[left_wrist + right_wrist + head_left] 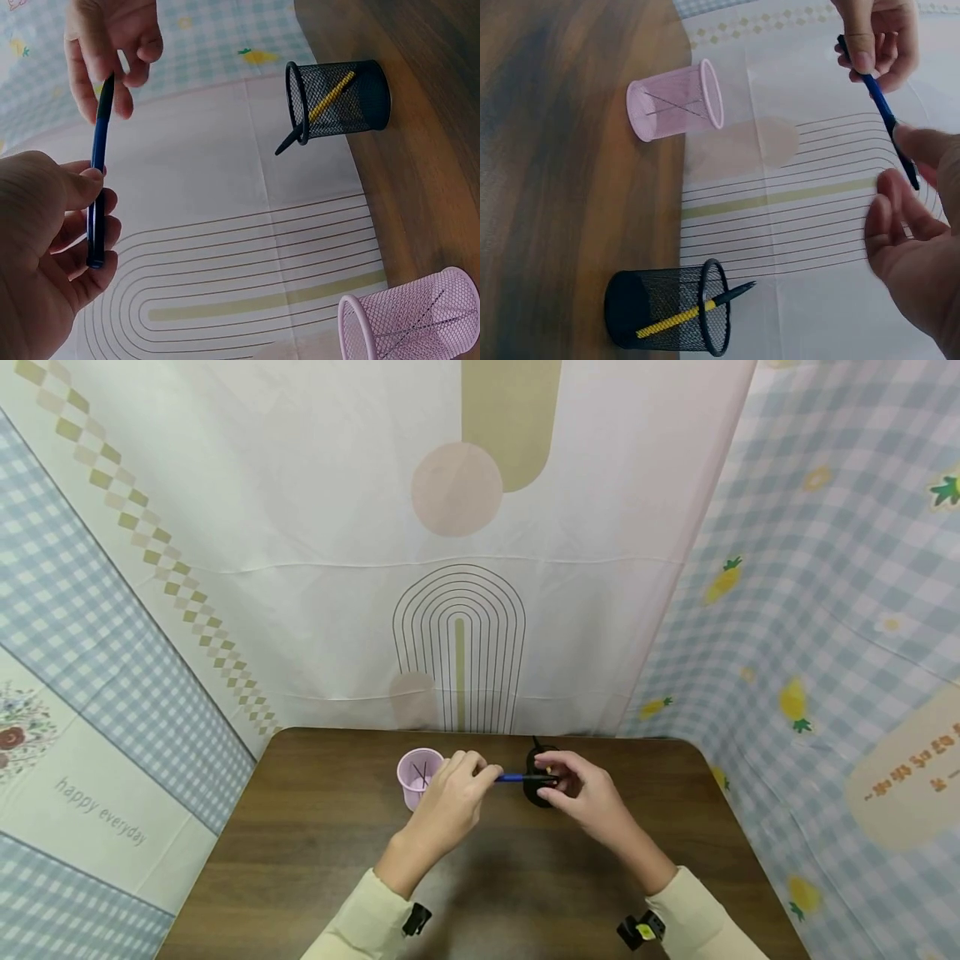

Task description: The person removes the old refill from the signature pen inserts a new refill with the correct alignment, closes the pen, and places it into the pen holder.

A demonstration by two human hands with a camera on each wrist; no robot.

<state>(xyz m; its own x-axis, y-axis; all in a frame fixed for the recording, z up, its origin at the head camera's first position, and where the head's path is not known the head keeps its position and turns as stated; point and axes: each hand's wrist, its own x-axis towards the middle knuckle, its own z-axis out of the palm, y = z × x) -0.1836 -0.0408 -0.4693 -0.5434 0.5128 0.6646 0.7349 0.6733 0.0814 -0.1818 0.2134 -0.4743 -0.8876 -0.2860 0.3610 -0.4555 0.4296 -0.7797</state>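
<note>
My left hand pinches a blue pen with dark ends between thumb and fingers, holding it above the table. The pen points across toward my right hand. That hand's thumb and fingers are spread around the pen's far dark end; in the right wrist view the thumb overlaps the pen while the index fingertip stands apart from it. Below my right hand, a black mesh pen cup stands on the table, partly hidden in the head view. A yellow-and-black pen leans inside it, its dark end over the rim.
A pink mesh cup with thin dark crossing lines stands on the table, left of the black cup and beside my left hand. The brown wooden table ends at the back against a patterned cloth; checked cloth hangs at the right.
</note>
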